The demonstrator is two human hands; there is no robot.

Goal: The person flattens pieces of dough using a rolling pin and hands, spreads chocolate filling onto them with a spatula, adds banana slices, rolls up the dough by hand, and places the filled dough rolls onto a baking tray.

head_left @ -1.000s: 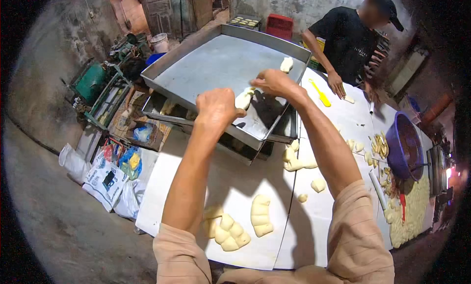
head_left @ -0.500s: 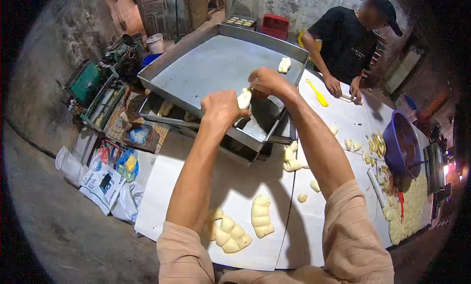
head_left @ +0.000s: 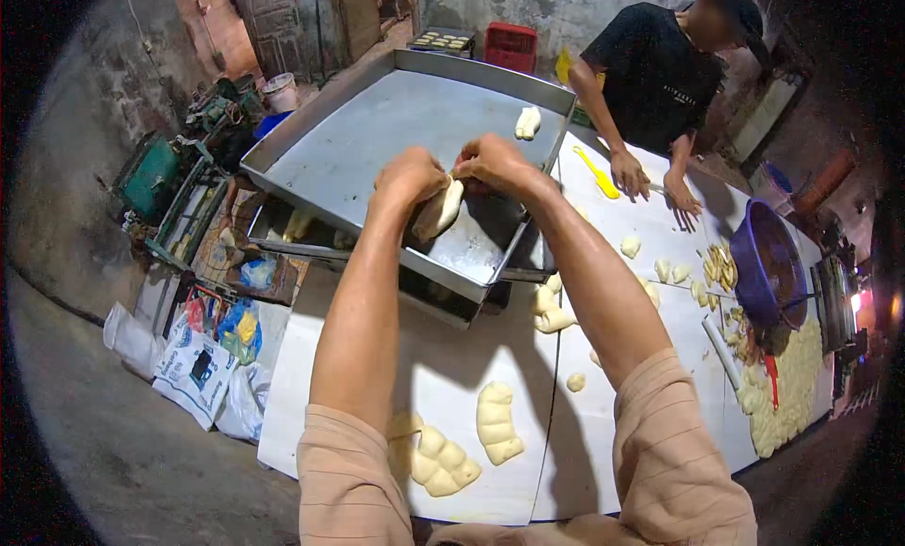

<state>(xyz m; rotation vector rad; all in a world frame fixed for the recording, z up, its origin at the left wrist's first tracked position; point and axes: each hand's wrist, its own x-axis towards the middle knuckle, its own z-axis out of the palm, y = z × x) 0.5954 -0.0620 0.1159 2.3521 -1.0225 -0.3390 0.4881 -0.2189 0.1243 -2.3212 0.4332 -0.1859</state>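
Note:
Over the near corner of a large metal tray, I hold a pale, elongated piece of dough. My left hand is closed on its upper end, with the rest hanging below the fingers. My right hand pinches at that same end, its fingertips close to the left ones and partly hidden. Another shaped dough piece lies in the tray's far right corner. On the white table near me are a segmented dough strip and a lumpy dough cluster.
Another tray with dough sits beneath the top one. Across the table, a co-worker has both hands on a small dough strip. To the right are a yellow spatula, a purple basin, a red-handled tool and a dough sheet.
My hands have come closer together, and the dough piece now hangs more in view below the left one. The co-worker's hands have spread farther apart.

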